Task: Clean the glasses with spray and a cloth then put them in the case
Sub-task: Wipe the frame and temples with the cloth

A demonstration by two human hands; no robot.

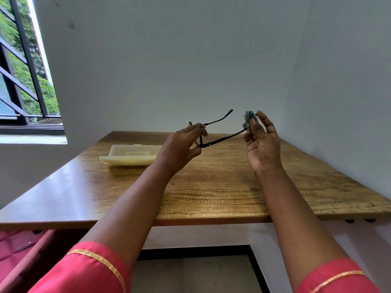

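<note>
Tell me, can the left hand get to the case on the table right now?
Probably, but not freely: the case lies open and unobstructed just left of the left hand, whose fingers are busy holding the glasses.

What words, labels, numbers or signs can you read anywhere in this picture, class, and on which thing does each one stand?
Nothing here can be read.
Case: a few lines of pale print on its lid, too small and blurred to read.
Glasses: a tiny light mark on the nearer arm, too small to make out.
Cloth, table and wall: no text shows.
</note>
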